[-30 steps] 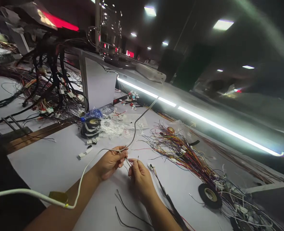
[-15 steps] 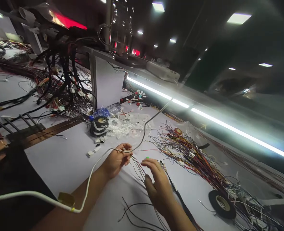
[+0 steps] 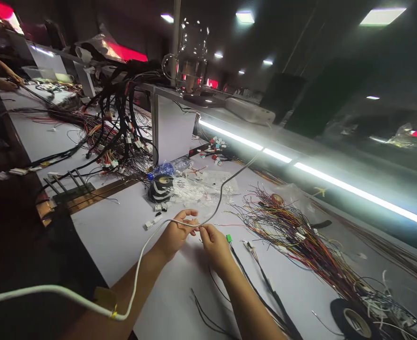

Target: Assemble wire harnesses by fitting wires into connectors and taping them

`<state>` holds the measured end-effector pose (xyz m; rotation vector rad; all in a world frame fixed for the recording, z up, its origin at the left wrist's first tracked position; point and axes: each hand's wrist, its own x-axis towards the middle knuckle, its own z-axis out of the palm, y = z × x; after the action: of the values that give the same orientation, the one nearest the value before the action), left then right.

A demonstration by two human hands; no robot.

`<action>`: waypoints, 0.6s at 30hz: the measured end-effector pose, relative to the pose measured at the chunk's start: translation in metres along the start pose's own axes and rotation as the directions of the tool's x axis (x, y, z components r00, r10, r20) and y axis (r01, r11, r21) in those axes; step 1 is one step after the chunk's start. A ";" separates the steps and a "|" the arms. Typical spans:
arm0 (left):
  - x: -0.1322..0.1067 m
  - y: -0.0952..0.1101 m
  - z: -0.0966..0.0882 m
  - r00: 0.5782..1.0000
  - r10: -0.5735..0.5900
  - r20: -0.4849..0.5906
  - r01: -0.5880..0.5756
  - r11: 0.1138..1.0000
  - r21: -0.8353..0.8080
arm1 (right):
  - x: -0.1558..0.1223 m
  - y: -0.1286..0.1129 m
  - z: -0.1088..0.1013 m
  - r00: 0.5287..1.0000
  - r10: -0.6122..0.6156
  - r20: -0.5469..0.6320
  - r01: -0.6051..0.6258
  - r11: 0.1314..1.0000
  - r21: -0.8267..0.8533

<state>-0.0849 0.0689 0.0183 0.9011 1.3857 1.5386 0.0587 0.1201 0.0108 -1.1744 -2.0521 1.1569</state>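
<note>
One pale cable (image 3: 137,278) crosses before the hands (image 3: 175,238) (image 3: 216,246); wires (image 3: 311,245) lie rightward.

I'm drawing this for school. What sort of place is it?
Probably a workshop where wiring gets put together: there's a big bundle of wires, a roll of tape and white plugs on the table.

left hand (image 3: 175,238) just beside right hand (image 3: 215,244)

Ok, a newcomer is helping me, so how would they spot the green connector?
Find the white worktop below the glowing light strip. On it, just right of the person's right hand, lies the green connector. Its bright green sets it apart from the whitish connectors a little farther right.
</note>
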 end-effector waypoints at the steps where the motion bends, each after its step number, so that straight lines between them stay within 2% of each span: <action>1: 0.000 0.003 -0.011 0.998 0.052 -0.034 -0.047 0.991 0.123 | -0.002 0.006 -0.001 0.999 0.035 -0.033 -0.033 0.997 0.076; 2: -0.001 0.006 -0.025 0.988 0.134 -0.076 -0.105 0.946 0.306 | -0.004 0.012 -0.004 0.995 0.074 -0.069 -0.063 0.986 0.152; 3: -0.002 0.006 -0.042 0.969 0.233 -0.085 -0.155 0.836 0.527 | -0.007 0.019 -0.006 0.989 0.107 -0.100 -0.082 0.971 0.224; 4: -0.004 0.005 -0.060 0.960 0.270 -0.078 -0.139 0.697 0.703 | -0.009 0.026 -0.010 0.984 0.129 -0.126 -0.088 0.953 0.291; 6: -0.007 -0.003 -0.094 0.965 0.258 -0.055 -0.070 0.448 0.891 | -0.015 0.037 -0.021 0.973 0.163 -0.166 -0.081 0.906 0.415; 7: -0.009 -0.009 -0.108 0.975 0.224 0.002 -0.091 0.388 0.917 | -0.017 0.041 -0.028 0.967 0.189 -0.172 -0.087 0.876 0.475; 9: -0.012 -0.020 -0.127 0.966 0.215 0.146 -0.214 0.339 0.916 | -0.021 0.046 -0.043 0.951 0.264 -0.160 -0.116 0.787 0.606; 11: -0.012 -0.026 -0.132 0.947 0.230 0.224 -0.286 0.286 0.915 | -0.025 0.048 -0.061 0.942 0.307 -0.135 -0.121 0.686 0.717; 13: -0.013 -0.023 -0.130 0.949 0.247 0.195 -0.258 0.255 0.932 | -0.030 0.049 -0.081 0.943 0.301 -0.143 -0.083 0.628 0.774; 16: -0.019 -0.016 -0.130 0.970 0.234 0.071 -0.136 0.277 0.951 | -0.044 0.057 -0.109 0.932 0.299 -0.204 -0.030 0.625 0.780; 17: -0.024 -0.017 -0.133 0.974 0.220 0.059 -0.123 0.293 0.948 | -0.050 0.062 -0.117 0.923 0.309 -0.228 -0.018 0.629 0.777; 18: -0.029 -0.019 -0.136 0.974 0.208 0.092 -0.154 0.307 0.939 | -0.056 0.067 -0.124 0.914 0.320 -0.250 -0.007 0.629 0.778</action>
<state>-0.1969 -0.0085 -0.0165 1.7802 2.3492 0.7083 0.2089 0.1418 0.0155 -1.0235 -0.9666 1.5352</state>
